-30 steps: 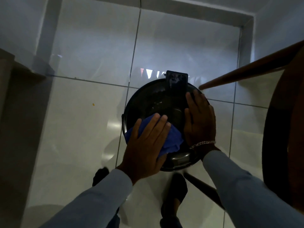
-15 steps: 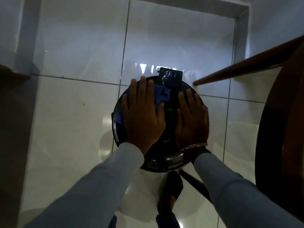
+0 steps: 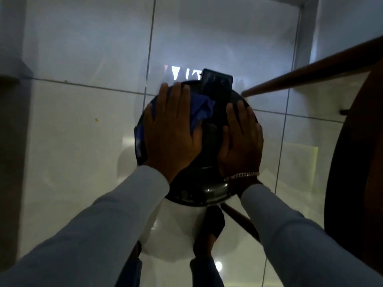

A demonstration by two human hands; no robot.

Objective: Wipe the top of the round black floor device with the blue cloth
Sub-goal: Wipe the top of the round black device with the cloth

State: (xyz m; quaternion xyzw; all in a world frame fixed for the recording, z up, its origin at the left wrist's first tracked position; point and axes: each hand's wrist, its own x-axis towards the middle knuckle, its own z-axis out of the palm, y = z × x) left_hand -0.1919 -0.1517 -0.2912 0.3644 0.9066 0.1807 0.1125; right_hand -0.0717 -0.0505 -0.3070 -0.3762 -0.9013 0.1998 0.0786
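Observation:
The round black floor device [image 3: 207,189] sits on the white tiled floor in the middle of the view. My left hand [image 3: 174,131] lies flat on its left half, fingers spread, pressing the blue cloth [image 3: 202,108] against the top; the cloth shows beside and under the fingers. My right hand [image 3: 241,141] rests flat on the device's right half, holding nothing, a silver bracelet on its wrist. A black rectangular raised part [image 3: 216,82] stands at the device's far edge. Much of the top is hidden by both hands.
A dark wooden round table edge [image 3: 356,162] fills the right side, with a wooden leg [image 3: 300,77] slanting toward the device. Another leg [image 3: 240,220] passes just below the device. My feet [image 3: 209,230] stand near the front. A dark furniture edge [image 3: 8,141] runs along the left.
My left hand slid the blue cloth from the device's near left part up to its far left part over the last second. The right hand stayed pressed on the right side.

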